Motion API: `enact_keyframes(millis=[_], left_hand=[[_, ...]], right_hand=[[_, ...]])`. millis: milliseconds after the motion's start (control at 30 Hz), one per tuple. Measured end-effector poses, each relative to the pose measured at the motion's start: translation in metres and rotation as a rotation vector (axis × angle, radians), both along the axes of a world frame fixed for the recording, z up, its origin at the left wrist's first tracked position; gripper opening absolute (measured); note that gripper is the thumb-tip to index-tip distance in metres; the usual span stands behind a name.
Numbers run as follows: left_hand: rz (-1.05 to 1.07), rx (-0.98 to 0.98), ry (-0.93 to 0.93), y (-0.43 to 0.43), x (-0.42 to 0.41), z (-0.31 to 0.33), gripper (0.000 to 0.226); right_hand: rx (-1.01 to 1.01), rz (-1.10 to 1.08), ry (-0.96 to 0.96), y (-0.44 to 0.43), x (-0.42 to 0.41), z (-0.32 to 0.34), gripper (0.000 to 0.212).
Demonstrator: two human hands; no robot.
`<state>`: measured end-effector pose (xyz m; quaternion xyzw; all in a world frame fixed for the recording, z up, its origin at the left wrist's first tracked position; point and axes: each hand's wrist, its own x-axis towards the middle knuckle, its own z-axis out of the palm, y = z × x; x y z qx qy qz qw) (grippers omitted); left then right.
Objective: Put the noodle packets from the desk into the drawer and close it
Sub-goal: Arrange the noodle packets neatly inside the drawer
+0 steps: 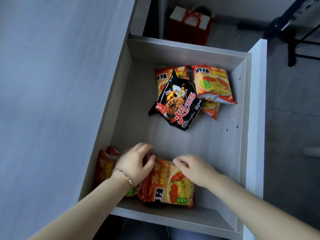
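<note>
Right grip (pixel 194 168) pinches crinkled orange noodle packet (pixel 166 186); left grip (pixel 135 161) blurred, unclear.

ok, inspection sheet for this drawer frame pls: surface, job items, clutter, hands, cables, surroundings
Surface: grey desk top, left of the drawer.
Job's things: drawer open; black packet lies over far orange packets; near orange packets at the front end.
Clutter: nothing seen.
Hands: left hand and right hand both on the near orange packets; fingers blurred, grip unclear.
Cables: nothing seen.
Surroundings: red gift bag on the floor beyond the drawer; black stand far right.
</note>
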<state>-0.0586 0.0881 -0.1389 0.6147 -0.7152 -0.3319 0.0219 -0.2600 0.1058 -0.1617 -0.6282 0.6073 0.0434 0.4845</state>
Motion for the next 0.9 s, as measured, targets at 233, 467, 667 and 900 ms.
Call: enact_keyframes(millis=[233, 467, 667, 900], left_hand=[[-0.586, 0.330, -0.453, -0.013, -0.023, -0.004, 0.051], [-0.469, 0.573, -0.469, -0.032, -0.036, 0.000, 0.065], [-0.017, 0.368, -0.167, -0.053, -0.024, -0.002, 0.034], [0.381, 0.277, 0.061, -0.065, -0.006, 0.006, 0.022]], right_hand=[[0.127, 0.124, 0.026, 0.002, 0.012, 0.001, 0.043], [0.258, 0.225, 0.073, -0.031, 0.011, -0.004, 0.028], [-0.026, -1.181, 0.062, -0.105, 0.005, -0.007, 0.048], [0.251, -1.370, -0.290, -0.125, 0.009, -0.033, 0.071]])
